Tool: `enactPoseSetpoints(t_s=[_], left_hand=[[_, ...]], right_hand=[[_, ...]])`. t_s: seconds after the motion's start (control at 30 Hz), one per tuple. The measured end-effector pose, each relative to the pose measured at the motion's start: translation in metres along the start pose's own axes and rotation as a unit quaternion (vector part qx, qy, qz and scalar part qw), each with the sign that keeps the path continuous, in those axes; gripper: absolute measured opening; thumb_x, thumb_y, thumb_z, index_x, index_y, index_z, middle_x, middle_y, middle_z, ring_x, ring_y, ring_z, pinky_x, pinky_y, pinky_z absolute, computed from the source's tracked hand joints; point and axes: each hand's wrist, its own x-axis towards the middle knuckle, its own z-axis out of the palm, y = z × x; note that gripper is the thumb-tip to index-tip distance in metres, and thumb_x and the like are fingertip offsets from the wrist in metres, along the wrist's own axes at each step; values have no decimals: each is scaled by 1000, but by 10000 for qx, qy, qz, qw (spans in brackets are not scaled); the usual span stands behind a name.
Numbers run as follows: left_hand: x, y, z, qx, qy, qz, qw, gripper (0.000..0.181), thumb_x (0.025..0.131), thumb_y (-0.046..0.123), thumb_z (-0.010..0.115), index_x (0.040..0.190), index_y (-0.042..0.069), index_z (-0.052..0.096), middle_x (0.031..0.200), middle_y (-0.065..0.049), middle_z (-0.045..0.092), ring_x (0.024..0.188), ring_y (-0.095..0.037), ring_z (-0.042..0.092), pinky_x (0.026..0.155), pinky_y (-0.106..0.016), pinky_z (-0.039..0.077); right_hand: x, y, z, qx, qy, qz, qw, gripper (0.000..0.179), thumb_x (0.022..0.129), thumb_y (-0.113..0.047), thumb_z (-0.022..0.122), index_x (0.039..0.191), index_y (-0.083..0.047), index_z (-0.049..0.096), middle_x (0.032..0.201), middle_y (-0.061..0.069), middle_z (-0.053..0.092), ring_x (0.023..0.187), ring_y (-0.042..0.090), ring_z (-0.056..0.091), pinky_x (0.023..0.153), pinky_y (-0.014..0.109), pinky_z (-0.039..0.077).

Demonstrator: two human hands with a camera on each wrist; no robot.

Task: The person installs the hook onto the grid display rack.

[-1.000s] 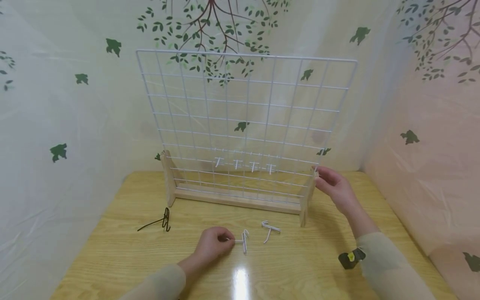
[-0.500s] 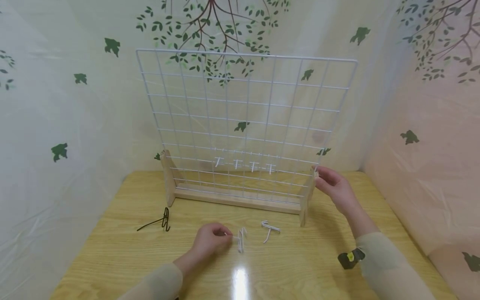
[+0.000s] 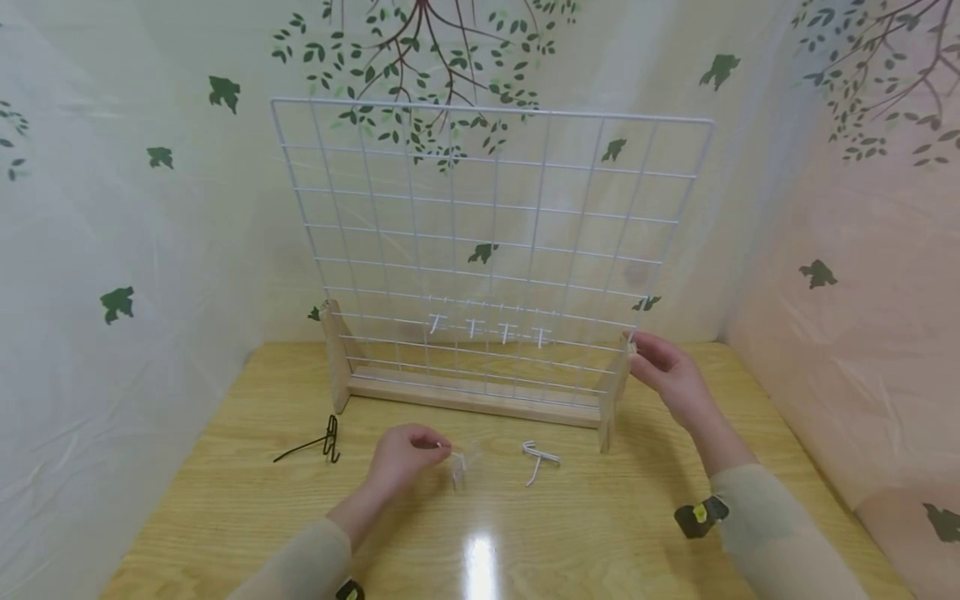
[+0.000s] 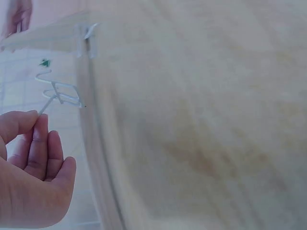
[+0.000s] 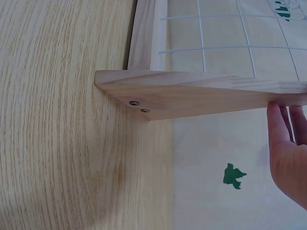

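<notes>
While the right hand grips a wooden upright, centre right, presumably for steadiness, the left hand pinches a white hook.

Left hand: held in front of the wire grid stand; thumb and fingertips pinched together, remaining fingers loosely curled toward the palm. Left forearm: sleeved, extended toward the stand from its near left. Right hand: placed at the stand's right end, which is gripped by thumb and fingers. Right forearm: sleeved, angled inward toward the stand; wrist bared.
</notes>
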Motion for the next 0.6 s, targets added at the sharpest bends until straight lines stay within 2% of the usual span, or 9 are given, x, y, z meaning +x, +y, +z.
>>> enactPoseSetpoints(t_s=[0.07,0.23,0.47,0.53,0.6], left_hand=[[2,3,-5,-3,87,-133,9999,7,82,13,79,87,11,75,88,1,71,84,-17,64,73,-33,54],[7,11,-23,-221,414,-366,9982,9,85,16,77,91,10,75,90,0,72,87,-19,65,77,-36,54],[15,21,-59,-356,898,-176,9952,17,89,18,74,100,6,75,99,-6,72,95,-24,64,81,-39,50],[18,23,-69,-375,1073,-206,9933,19,90,21,74,102,7,75,102,-7,71,98,-25,62,83,-39,48],[20,26,-79,-504,1267,-233,9904,24,90,23,73,105,5,74,106,-9,70,100,-25,60,84,-39,46]], right_hand=[[0,0,0,9,-9,-3,10000,50,99,-18,62,142,3,47,137,18,56,107,-3,57,88,15,48],[1,2,0,78,-13,-75,9999,49,99,-18,62,140,5,48,133,12,60,107,-3,58,87,16,48],[1,2,0,144,-11,-69,9999,50,99,-18,62,139,7,47,120,-12,62,106,-3,58,87,15,48],[0,2,0,171,-11,-73,9998,50,99,-18,62,140,7,47,119,-14,62,106,-2,58,87,15,48],[0,2,0,189,-20,-98,9998,50,99,-17,62,140,7,47,121,-10,62,106,-2,58,87,15,48]])
